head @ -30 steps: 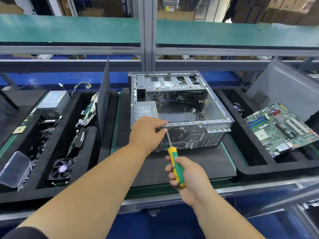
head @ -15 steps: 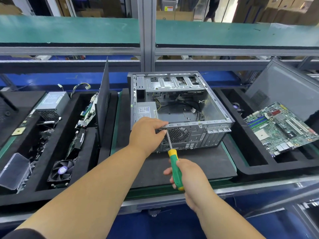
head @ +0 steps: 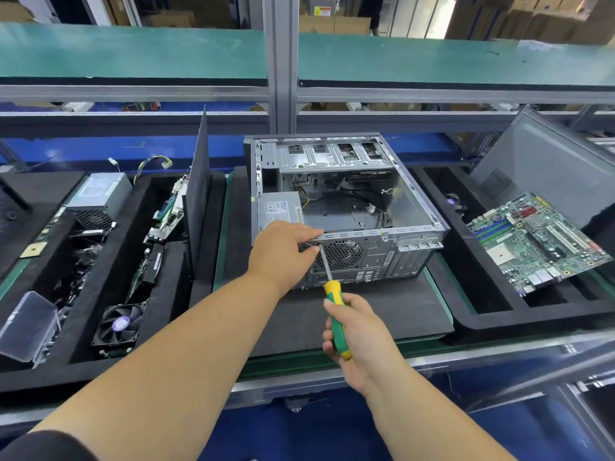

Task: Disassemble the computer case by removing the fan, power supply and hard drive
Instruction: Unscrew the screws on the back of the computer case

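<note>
An open grey computer case [head: 412, 207] lies on a black foam mat [head: 382, 314], its rear panel facing me. A silver power supply [head: 281, 207] sits in its near left corner, and the rear fan grille [head: 342, 254] shows on the back panel. My left hand [head: 283, 251] rests on the case's rear top edge, fingers curled over the rim beside the screwdriver tip. My right hand [head: 359, 334] grips the green and yellow handle of a screwdriver [head: 334, 307], whose shaft points up at the rear panel left of the grille.
The left foam tray [head: 80, 361] holds a removed power supply [head: 100, 197], a black fan [head: 119, 324], circuit boards and a clear plastic box [head: 26, 324]. A dark side panel [head: 198, 191] stands upright between trays. A green motherboard [head: 535, 237] and a grey panel [head: 549, 168] lie at right.
My right hand has turned slightly on the screwdriver handle and sits a little lower. My left hand and the case stay in place.
</note>
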A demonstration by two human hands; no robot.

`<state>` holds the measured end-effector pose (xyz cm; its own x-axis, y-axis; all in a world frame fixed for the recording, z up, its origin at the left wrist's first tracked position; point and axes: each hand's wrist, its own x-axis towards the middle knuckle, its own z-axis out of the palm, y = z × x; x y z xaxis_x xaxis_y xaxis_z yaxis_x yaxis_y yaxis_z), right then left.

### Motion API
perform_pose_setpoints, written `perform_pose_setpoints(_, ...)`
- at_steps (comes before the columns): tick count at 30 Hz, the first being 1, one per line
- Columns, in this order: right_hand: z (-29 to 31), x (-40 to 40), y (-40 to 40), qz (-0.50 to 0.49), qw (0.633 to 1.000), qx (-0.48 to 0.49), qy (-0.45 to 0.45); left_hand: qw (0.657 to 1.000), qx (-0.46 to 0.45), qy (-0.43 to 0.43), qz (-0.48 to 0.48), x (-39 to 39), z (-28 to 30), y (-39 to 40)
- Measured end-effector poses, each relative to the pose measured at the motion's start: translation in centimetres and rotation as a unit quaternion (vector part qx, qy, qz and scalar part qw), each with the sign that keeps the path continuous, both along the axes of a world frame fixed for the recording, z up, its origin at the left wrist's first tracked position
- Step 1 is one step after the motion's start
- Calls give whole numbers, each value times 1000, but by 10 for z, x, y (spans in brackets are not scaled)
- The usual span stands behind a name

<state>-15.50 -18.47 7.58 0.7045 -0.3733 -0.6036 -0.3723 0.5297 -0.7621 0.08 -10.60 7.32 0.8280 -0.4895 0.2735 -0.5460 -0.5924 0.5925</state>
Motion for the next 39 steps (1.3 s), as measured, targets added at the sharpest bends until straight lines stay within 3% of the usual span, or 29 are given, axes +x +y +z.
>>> perform_pose_setpoints(5,14,0,-3,11,993,110,35,1000,4,-3,0,0,1,1)
perform_pose_setpoints(13,13,1,-2,-2,997,71,25,1000,25,-5,-5,2,0,1)
perform_pose_setpoints(20,13,-1,-5,22,991,132,-5,1000,18,1,-8,3,0,2)
perform_pose_setpoints(28,4,-2,-6,44,999,3,9,1000,20,12,-10,5,0,1)
perform_pose_setpoints(35,5,0,-7,35,993,109,-13,1000,16,12,-8,4,0,2)
perform_pose_setpoints(39,4,0,-9,54,994,89,-19,1000,18,4,-10,3,0,2)
